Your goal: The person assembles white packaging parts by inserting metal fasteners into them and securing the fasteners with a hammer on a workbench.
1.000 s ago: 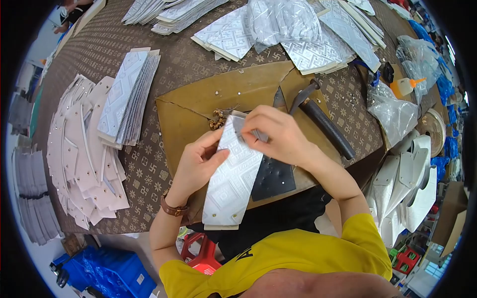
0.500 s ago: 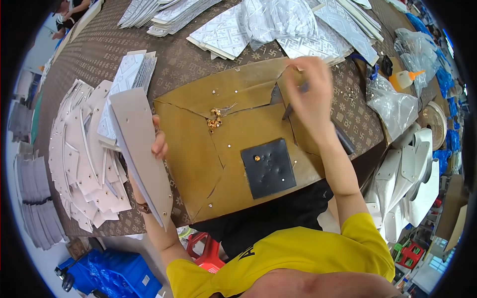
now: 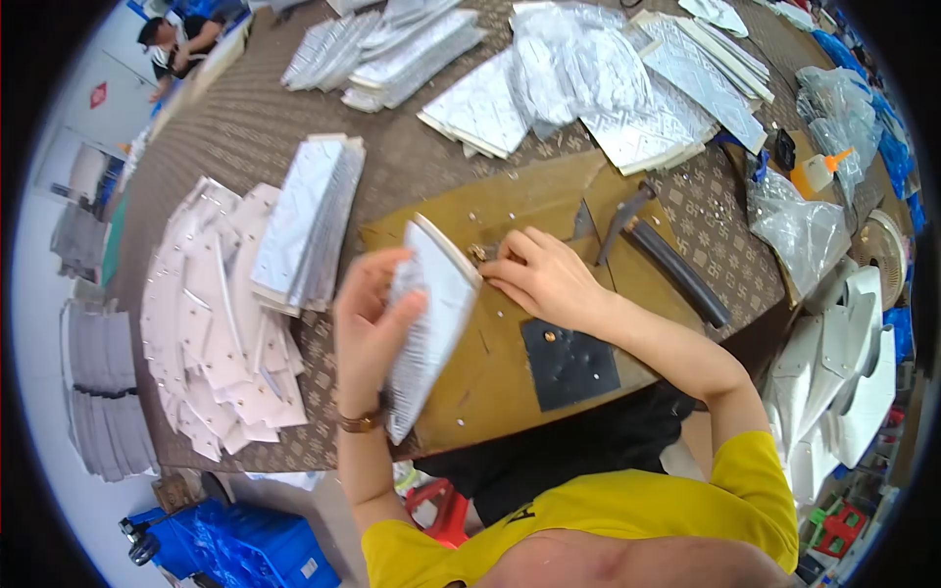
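Panel (image 3: 436, 314) tilted on edge over the board's (image 3: 441, 392) near-left, left hand (image 3: 365, 323) clasped round it, likely to keep the work spot open. Right hand (image 3: 549, 279) fingertips pinch rivets (image 3: 482, 253) just right of the panel's far end; hammer (image 3: 671, 265) parked right, handy.

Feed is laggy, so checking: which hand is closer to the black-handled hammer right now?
Right. The right hand rests on the brown board just left of the hammer, not touching it. The left hand is farther left, holding the silver panel.
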{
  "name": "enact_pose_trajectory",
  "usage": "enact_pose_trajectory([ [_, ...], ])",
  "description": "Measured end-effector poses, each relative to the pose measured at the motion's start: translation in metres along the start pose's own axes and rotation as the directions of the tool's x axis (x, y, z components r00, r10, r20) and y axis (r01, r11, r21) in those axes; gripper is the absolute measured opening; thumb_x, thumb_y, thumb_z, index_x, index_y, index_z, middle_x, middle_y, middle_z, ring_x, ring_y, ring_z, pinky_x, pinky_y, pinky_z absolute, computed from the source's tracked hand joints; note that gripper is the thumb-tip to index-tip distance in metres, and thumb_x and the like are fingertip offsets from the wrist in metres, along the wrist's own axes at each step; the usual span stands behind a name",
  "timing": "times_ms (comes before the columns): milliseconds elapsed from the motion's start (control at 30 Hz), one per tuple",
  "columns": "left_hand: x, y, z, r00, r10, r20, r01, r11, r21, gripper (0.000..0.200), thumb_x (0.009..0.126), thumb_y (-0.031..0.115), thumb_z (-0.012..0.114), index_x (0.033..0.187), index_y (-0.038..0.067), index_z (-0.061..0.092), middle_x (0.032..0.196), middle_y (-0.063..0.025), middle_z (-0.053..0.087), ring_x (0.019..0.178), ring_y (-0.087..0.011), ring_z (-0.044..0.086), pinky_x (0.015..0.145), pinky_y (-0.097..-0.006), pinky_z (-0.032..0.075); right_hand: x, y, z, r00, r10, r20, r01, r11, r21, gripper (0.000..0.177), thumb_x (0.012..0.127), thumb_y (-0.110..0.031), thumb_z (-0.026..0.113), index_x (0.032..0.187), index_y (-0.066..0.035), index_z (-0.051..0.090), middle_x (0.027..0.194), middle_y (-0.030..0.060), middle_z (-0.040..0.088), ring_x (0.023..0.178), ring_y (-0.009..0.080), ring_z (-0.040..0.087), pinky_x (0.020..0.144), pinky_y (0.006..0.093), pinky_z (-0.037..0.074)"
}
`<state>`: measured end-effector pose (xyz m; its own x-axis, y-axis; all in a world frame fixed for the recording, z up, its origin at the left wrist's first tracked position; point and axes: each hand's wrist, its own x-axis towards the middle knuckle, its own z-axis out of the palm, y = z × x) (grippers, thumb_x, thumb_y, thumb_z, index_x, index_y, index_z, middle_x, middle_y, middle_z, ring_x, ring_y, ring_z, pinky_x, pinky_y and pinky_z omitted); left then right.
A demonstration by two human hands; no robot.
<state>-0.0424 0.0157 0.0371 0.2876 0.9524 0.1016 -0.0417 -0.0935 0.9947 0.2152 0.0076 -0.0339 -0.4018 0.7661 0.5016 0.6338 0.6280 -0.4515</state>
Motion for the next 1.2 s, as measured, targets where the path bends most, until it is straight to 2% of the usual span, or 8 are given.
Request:
enact_pose_trajectory([
  [200,-0.001,-0.009,0.022,0.883,0.139,0.449,-0.288,0.915,0.284,0.04,0.081,0.001,0.086,0.119,0.002,0.073,0.114,-0.0076,0.067,0.103,-0.019,0.065,0.091,-0.0305,0.052,-0.004,0.001,0.003,0.999,-0.003,-0.051,0.001,0.999,-0.037,0.018,0.078,-0.009,0.078,0.092,-0.009,0.067,0.096,0.009,0.057,0.09,0.0303,0.059,0.081,0.0413,0.052],
  [467,-0.015,-0.015,0.049,0.748,0.076,0.659,-0.393,0.852,0.347,0.042,0.08,0.011,0.09,0.121,0.011,0.079,0.111,-0.0089,0.066,0.094,-0.0233,0.067,0.082,-0.0317,0.055,-0.017,0.009,0.011,0.993,0.044,-0.109,-0.056,0.992,-0.116,0.021,0.074,-0.008,0.078,0.087,-0.008,0.063,0.091,0.0086,0.056,0.086,0.0304,0.059,0.074,0.0396,0.054],
  [567,-0.018,-0.014,0.053,0.737,0.126,0.664,-0.471,0.8,0.371,0.043,0.079,0.013,0.091,0.121,0.013,0.079,0.111,-0.0079,0.066,0.09,-0.0223,0.067,0.077,-0.0313,0.056,-0.018,0.007,-0.001,0.992,0.064,-0.105,-0.075,0.992,-0.1,0.02,0.074,-0.007,0.079,0.087,-0.008,0.063,0.09,0.0091,0.06,0.083,0.0316,0.061,0.072,0.0389,0.055],
  [733,-0.015,-0.017,0.051,0.74,0.271,0.616,-0.563,0.75,0.347,0.043,0.079,0.014,0.092,0.121,0.014,0.08,0.111,-0.0071,0.066,0.084,-0.021,0.067,0.071,-0.0304,0.056,-0.014,0.003,-0.029,0.964,0.255,-0.07,-0.232,0.943,0.238,0.018,0.081,-0.004,0.08,0.093,-0.006,0.066,0.087,0.0071,0.066,0.079,0.0216,0.067,0.071,0.0318,0.055],
  [833,-0.014,-0.022,0.046,0.797,0.341,0.499,-0.574,0.685,0.449,0.044,0.079,0.014,0.092,0.121,0.014,0.08,0.111,-0.0071,0.067,0.085,-0.0207,0.068,0.072,-0.03,0.056,-0.01,0.002,-0.037,0.939,0.342,0.014,-0.305,0.817,0.49,0.017,0.087,-0.003,0.08,0.098,-0.004,0.068,0.086,0.0038,0.068,0.078,0.0131,0.068,0.07,0.0274,0.055],
  [933,-0.009,-0.023,0.041,0.833,0.392,0.389,-0.55,0.662,0.51,0.044,0.079,0.014,0.091,0.121,0.014,0.08,0.112,-0.0069,0.067,0.084,-0.02,0.068,0.071,-0.0292,0.056,-0.012,0.003,-0.037,0.892,0.403,0.207,-0.407,0.514,0.755,0.015,0.092,-0.004,0.079,0.103,-0.002,0.069,0.09,-0.0019,0.069,0.084,0.004,0.064,0.071,0.0231,0.052],
  [1033,-0.009,-0.019,0.034,0.861,0.409,0.303,-0.509,0.687,0.519,0.042,0.08,0.013,0.091,0.12,0.014,0.081,0.114,-0.0065,0.068,0.083,-0.0189,0.068,0.069,-0.028,0.056,-0.01,-0.001,-0.041,0.855,0.409,0.32,-0.488,0.42,0.765,0.015,0.093,-0.005,0.078,0.105,-0.002,0.07,0.093,-0.0023,0.07,0.084,0.0033,0.064,0.073,0.0225,0.052],
  [1200,-0.011,-0.006,0.036,0.856,0.239,0.458,-0.494,0.639,0.59,0.069,0.074,0.029,0.094,0.137,0.013,0.072,0.135,-0.0152,0.061,0.109,-0.0308,0.067,0.09,-0.0378,0.056,-0.011,0.0,-0.035,0.815,0.463,0.348,-0.515,0.303,0.802,0.018,0.093,-0.005,0.079,0.11,-0.001,0.072,0.094,-0.0015,0.072,0.084,0.0034,0.064,0.076,0.0219,0.052],
])
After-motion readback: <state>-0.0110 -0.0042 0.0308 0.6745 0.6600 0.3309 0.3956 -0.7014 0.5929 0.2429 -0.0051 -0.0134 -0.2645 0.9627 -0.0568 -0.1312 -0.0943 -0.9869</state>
